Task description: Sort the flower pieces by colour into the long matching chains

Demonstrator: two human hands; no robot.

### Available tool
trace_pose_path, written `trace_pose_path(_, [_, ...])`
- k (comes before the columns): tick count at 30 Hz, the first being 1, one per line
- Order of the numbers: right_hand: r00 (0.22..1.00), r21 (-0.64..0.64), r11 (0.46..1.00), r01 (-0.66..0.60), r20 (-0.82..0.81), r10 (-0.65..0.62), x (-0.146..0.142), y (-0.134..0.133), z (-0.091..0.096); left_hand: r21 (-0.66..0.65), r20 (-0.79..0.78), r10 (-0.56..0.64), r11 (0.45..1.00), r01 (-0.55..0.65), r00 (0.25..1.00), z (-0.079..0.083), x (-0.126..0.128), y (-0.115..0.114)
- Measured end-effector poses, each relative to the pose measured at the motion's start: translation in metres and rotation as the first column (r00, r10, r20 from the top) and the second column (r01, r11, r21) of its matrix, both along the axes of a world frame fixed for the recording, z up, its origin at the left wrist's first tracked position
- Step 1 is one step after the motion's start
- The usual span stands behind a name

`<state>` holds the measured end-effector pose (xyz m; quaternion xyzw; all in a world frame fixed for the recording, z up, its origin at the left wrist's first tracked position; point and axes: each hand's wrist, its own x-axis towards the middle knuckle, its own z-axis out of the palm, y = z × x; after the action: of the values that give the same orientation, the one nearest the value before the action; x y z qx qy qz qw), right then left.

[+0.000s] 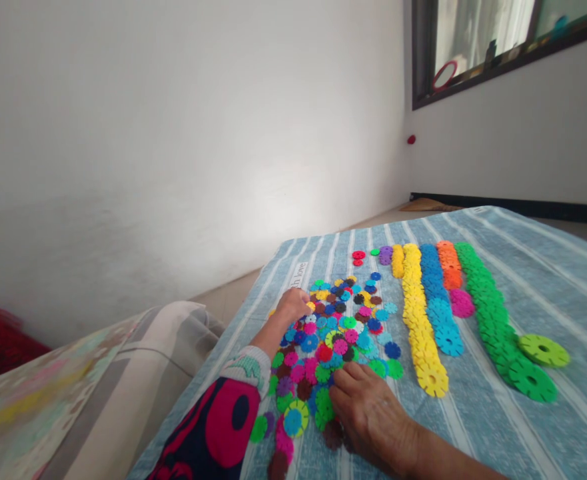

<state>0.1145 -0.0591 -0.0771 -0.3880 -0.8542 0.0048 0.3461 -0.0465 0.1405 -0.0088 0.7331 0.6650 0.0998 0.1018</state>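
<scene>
A loose pile of notched plastic discs point(329, 323) in many colours lies on the striped blue cloth. At the pile's far left edge, my left hand point(293, 306) has its fingers pinched together at a small yellow disc point(311, 307). My right hand point(377, 415) reaches into the near side of the pile, fingers curled down and partly hidden; what they grip does not show. Green discs point(324, 407) lie just left of it. To the right run overlapping rows of yellow discs point(417, 313), blue discs point(438, 293) and green discs point(490, 313).
Short rows of orange discs point(449, 263) and purple discs point(386, 255) sit among the long ones. A pink disc point(462, 303) and a lime disc point(544, 351) lie beside them. A striped grey fabric edge point(153, 373) borders the left; a white wall point(198, 133) stands behind.
</scene>
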Motion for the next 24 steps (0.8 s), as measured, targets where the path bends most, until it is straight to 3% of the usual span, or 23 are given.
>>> trace_pose_path(9, [1.0, -0.016, 1.0, -0.001, 0.023, 0.001, 0.0, 0.0, 0.002, -0.029, -0.081, 0.01, 0.999, -0.013, 0.997, -0.001, 0.0, 0.003])
trace_pose_path(24, [1.0, -0.019, 1.0, -0.001, 0.016, 0.001, 0.001, 0.002, 0.005, 0.086, -0.133, 0.023, 0.996, -0.012, 0.991, 0.005, 0.007, -0.017])
